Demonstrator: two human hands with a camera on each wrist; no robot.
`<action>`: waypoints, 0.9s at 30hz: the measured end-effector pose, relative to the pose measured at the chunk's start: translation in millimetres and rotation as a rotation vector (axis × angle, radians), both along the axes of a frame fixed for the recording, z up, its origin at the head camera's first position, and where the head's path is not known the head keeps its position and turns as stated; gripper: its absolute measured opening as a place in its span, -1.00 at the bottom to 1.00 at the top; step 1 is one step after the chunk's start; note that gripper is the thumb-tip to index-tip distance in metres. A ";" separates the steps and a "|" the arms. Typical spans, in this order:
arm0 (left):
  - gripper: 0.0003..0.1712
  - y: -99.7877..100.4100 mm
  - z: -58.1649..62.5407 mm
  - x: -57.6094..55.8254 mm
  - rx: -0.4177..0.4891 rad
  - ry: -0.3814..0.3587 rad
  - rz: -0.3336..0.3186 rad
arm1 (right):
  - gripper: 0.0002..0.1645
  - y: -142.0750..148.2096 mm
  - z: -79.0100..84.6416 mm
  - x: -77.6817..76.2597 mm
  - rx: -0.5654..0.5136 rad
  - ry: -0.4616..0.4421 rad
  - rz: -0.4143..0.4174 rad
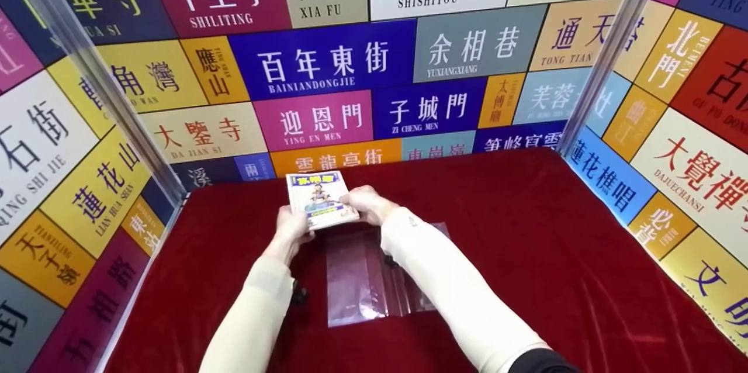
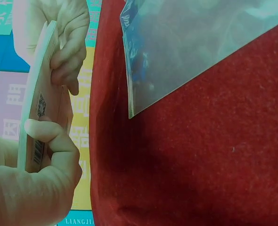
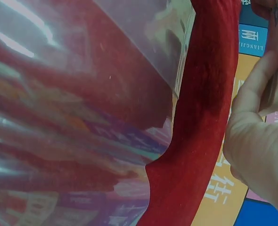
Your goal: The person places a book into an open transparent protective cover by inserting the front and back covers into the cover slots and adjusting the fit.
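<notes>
Both hands hold a small paperback book (image 1: 320, 202) above the far part of the table, its illustrated cover facing up toward the head camera. My left hand (image 1: 292, 229) grips the lower left edge; in the left wrist view its curled fingers (image 2: 52, 134) lie against the back cover, by a barcode. The right hand (image 1: 369, 203) holds the lower right side, and in the right wrist view a finger (image 3: 254, 87) reaches along the book's back. A clear plastic book cover (image 1: 356, 285) lies spread on the table below, partly hidden by the right sleeve.
Dark red cloth (image 1: 537, 268) covers the table. Walls of coloured panels (image 1: 321, 63) with place names stand behind and at both sides, with clear upright posts (image 1: 613, 51) at the corners.
</notes>
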State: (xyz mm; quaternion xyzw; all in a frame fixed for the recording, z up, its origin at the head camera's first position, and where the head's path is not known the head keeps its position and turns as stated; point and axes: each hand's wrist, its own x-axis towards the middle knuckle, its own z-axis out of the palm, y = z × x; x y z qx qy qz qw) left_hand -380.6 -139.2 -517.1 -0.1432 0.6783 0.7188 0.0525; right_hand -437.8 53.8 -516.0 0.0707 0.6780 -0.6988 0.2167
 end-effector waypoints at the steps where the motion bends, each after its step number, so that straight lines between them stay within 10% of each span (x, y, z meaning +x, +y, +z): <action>1: -0.61 0.3 0.8 0.2 -0.005 -0.002 0.000 | -0.92 1.3 0.2 -0.1 -0.003 -0.002 0.012; 27: -0.68 15.3 5.8 2.2 -0.051 -0.012 -0.046 | -0.93 28.4 5.1 8.2 0.014 0.049 0.015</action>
